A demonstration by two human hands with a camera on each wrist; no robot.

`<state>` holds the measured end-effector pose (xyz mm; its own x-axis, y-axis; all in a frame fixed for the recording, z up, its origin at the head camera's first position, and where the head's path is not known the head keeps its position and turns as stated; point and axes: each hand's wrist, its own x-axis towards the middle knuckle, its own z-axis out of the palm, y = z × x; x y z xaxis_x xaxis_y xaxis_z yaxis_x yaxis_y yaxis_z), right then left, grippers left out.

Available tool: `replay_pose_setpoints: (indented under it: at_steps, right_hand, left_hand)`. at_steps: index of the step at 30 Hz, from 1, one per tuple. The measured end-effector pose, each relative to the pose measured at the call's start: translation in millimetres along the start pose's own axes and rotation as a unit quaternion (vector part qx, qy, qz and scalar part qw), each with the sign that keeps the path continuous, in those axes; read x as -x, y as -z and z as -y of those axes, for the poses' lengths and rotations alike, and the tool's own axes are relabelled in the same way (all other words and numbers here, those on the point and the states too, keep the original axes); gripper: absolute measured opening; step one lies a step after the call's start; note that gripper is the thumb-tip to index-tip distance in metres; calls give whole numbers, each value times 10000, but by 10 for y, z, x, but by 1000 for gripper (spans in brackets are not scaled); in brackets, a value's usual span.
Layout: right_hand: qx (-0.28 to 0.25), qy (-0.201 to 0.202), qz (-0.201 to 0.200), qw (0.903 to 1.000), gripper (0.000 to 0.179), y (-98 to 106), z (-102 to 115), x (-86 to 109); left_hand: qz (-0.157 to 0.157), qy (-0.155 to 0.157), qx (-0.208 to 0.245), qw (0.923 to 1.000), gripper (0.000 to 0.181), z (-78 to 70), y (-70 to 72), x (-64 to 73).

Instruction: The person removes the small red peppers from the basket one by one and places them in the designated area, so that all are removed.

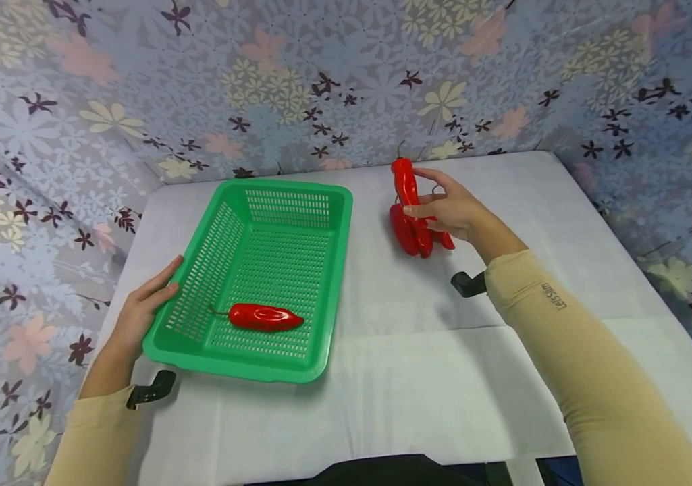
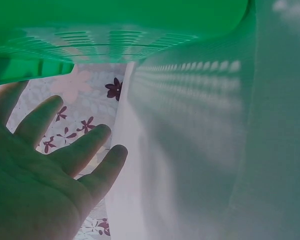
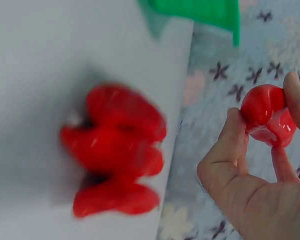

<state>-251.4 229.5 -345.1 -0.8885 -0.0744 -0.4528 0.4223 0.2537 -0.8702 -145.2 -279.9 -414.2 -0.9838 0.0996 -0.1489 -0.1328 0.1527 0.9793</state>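
Observation:
My right hand [image 1: 458, 209] pinches a long red chili pepper [image 1: 405, 181] between thumb and fingers, its thin stem pointing away from me. In the right wrist view the same pepper [image 3: 264, 112] is seen end-on, raised off the table. Beneath it lies a small pile of red peppers [image 1: 403, 231], partly hidden by the hand. At the left, my left hand [image 1: 136, 317] touches the side of a green plastic basket [image 1: 238, 370]. Its fingers [image 2: 85, 145] are spread and fairly straight in the left wrist view. One red pepper [image 1: 265, 318] lies inside the basket, near its front.
A white cloth covers the table [image 1: 406, 391], with a fold line across it. Flower-patterned fabric [image 1: 346, 81] rises behind the far edge and along both sides. Dark wrist cameras [image 1: 468, 284] stick out from both sleeves.

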Motion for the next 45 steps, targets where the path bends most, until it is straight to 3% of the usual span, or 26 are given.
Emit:
replay_pose_setpoints:
  at_steps: [16,26,35,45]
  right_hand:
    - [-9,-290,-755,9967,91,647,-333,10]
    - [184,-466,-981,9939,90,724,-549,-98]
    - [812,-679,-1318,9856,94,730,-850,-269]
    - [1432,-810,-1571,9738,92,757,-974,-361]
  left_hand:
    - [-56,-63,-94,9999,53,-2,-3,2]
    - [-28,-1,26,10000,52,12,1,3]
    - [-16,-32,-168,9999,53,11,15,-2]
    - [48,22,-112,9999,53,10,22,-13]
